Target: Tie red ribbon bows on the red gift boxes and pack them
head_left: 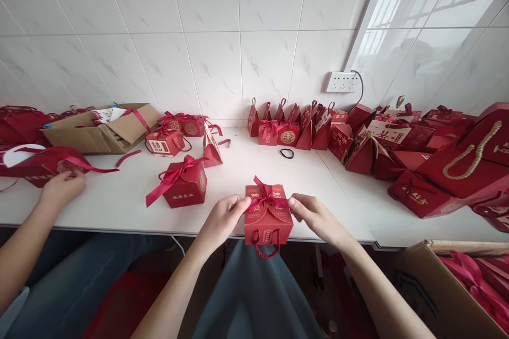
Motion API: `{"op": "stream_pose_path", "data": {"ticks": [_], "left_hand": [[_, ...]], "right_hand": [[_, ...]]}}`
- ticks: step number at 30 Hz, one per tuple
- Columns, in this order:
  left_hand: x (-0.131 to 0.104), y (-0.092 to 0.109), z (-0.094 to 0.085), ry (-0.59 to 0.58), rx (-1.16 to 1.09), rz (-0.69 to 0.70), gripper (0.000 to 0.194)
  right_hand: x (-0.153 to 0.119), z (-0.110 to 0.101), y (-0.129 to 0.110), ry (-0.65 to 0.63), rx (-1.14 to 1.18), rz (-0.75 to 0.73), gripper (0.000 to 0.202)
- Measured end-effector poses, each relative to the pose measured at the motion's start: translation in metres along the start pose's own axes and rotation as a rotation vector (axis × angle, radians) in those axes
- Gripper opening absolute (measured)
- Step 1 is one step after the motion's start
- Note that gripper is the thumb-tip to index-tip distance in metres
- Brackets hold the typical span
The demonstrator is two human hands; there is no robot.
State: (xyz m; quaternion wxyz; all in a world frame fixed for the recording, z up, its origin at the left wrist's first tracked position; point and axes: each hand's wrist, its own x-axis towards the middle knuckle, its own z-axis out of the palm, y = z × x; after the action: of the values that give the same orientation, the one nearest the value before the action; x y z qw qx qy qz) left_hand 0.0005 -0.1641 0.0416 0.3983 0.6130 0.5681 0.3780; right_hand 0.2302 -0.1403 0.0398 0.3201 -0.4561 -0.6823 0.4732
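A red gift box (269, 220) with gold lettering sits at the table's front edge, its rope handle hanging down over the front. Across its top lies a red ribbon (267, 200) tied in a bow. At the left side of the bow, my left hand (226, 217) pinches the ribbon between thumb and fingers. My right hand (314, 216) pinches the ribbon at the right side, by the box's edge. Another red box (185, 183) with a tied ribbon stands left of my hands.
On the left, a co-worker's hand (63, 185) touches a red box (51, 164). Behind it is an open cardboard box (99, 135). Several small red boxes (288, 132) line the wall, with a black loop (287, 153) before them. Red boxes pile up at right, above a carton (437, 275).
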Motion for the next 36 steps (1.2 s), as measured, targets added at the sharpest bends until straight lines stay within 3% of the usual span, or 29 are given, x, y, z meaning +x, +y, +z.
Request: {"op": "stream_pose_path", "data": {"ticks": [4, 8, 13, 18, 23, 29, 34, 36], "left_hand": [[0.000, 0.003, 0.003, -0.032, -0.128, -0.002, 0.040], [0.004, -0.002, 0.001, -0.124, -0.225, 0.008, 0.037], [0.007, -0.009, -0.001, -0.211, -0.316, 0.021, 0.036], [0.010, -0.013, -0.002, -0.239, -0.316, 0.051, 0.036], [0.012, -0.018, -0.003, -0.271, -0.333, 0.103, 0.036], [0.014, -0.021, 0.000, -0.207, -0.215, 0.137, 0.038], [0.017, -0.028, 0.002, 0.023, -0.326, 0.146, 0.037], [0.018, -0.030, 0.005, 0.031, -0.373, 0.147, 0.043]], "right_hand": [[0.001, 0.007, -0.003, -0.001, 0.084, -0.028, 0.047], [0.007, 0.008, 0.002, -0.040, 0.358, -0.055, 0.044], [0.014, 0.011, 0.013, -0.088, 0.744, 0.024, 0.044], [0.016, 0.013, 0.014, -0.069, 0.841, 0.087, 0.043], [0.016, 0.016, 0.010, -0.037, 0.835, 0.100, 0.046], [0.018, 0.013, 0.017, 0.023, 0.767, 0.094, 0.048], [-0.007, 0.013, 0.020, 0.261, 0.293, -0.014, 0.043], [-0.020, 0.017, 0.020, 0.265, 0.096, -0.065, 0.059]]}}
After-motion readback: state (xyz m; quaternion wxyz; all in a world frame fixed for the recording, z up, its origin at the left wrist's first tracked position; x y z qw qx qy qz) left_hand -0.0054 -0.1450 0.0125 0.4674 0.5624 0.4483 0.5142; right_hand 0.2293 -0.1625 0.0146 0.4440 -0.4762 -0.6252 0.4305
